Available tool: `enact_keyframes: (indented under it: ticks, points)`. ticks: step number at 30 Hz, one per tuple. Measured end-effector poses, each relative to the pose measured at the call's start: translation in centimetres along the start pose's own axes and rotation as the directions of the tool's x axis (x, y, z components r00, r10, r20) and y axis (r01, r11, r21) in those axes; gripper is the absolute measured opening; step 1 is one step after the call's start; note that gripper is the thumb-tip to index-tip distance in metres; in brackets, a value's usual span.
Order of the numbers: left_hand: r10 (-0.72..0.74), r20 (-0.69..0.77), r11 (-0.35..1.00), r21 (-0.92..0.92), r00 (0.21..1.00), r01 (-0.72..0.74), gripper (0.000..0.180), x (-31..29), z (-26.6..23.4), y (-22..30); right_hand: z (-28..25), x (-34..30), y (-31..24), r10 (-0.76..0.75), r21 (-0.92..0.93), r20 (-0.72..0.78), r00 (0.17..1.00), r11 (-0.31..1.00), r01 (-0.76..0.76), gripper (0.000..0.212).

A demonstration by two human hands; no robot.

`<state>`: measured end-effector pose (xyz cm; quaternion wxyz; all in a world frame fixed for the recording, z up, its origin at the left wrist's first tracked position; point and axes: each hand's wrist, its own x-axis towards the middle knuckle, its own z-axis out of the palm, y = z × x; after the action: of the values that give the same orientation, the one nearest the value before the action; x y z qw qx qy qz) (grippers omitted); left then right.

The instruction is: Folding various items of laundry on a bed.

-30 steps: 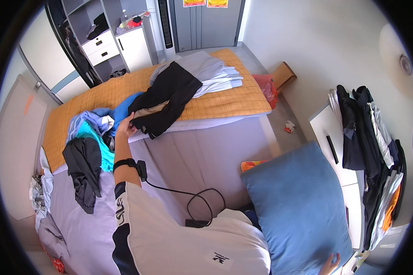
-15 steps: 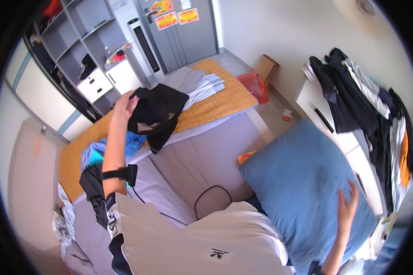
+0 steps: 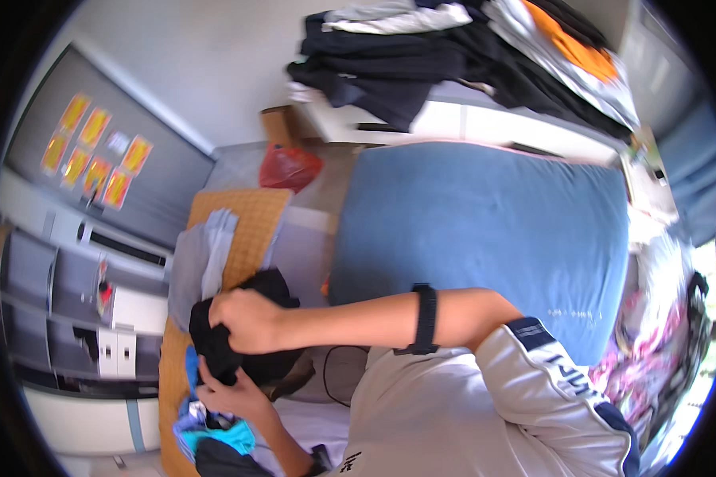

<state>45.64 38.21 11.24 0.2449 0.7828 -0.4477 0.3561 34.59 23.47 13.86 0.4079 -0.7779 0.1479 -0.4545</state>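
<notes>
A black garment point(image 3: 264, 362) hangs bunched between my two hands over the near edge of a woven tan mat point(image 3: 175, 389). My right hand point(image 3: 248, 319) reaches across from the right, its fingers closed on the upper part of the cloth. Just below it, my left hand point(image 3: 232, 395) grips the lower part between thumb and fingers. The garment's exact kind is hidden by its folds. Beside my left hand lies a pile of blue and turquoise clothes point(image 3: 227, 436). Grey and light-blue folded clothes point(image 3: 203, 258) rest on the mat beyond.
To the right a large blue cushion point(image 3: 477, 215) takes up much space. A white cabinet point(image 3: 485, 123) behind it carries heaped clothes point(image 3: 390, 63). A red plastic bag point(image 3: 290, 168) sits on the floor. Shelves point(image 3: 75, 278) stand left, and a thin black cable point(image 3: 326, 374) loops near me.
My view has turned right. My right hand has left the blue cushion and crossed over to the black garment, which only my left hand held before. The garment is now bunched up.
</notes>
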Motion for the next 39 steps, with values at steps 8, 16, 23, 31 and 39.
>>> enact_keyframes:
  ticks: [8, 16, 23, 31, 39]
  points:
    - [-0.142, 0.658, 0.932, -0.164, 0.740, 0.325, 0.073, 1.9, 2.9, -6.6, 0.1, 6.3, 6.8, 0.365, 0.330, 0.117, 0.924, 0.863, -0.383, 0.025]
    - [0.222, 0.711, 0.090, -0.696, 0.667, 0.712, 0.046, 16.9, -11.0, 17.0, -20.9, 3.8, -7.5, 0.309, 0.965, -0.009, 0.951, 0.253, -0.073, 0.062]
    - [0.508, -0.823, -0.373, -0.476, 0.254, -0.797, 0.038, 3.1, -12.7, 33.6, -35.5, -28.8, -16.8, 0.248, 0.317, -0.773, 0.584, 0.948, 0.018, 0.066]
    - [0.977, 0.177, 0.204, -0.938, -0.118, 0.279, 0.040, 2.9, 0.8, 28.0, -23.4, -50.9, -16.9, 0.505, 0.587, -0.788, -0.352, 0.788, -0.186, 0.062]
    - [0.908, 0.227, 0.286, -0.950, 0.352, -0.126, 0.060, 1.0, 19.8, 26.2, -32.5, -40.5, -17.1, 0.779, -0.005, -0.584, 0.229, 0.279, -0.960, 0.086]
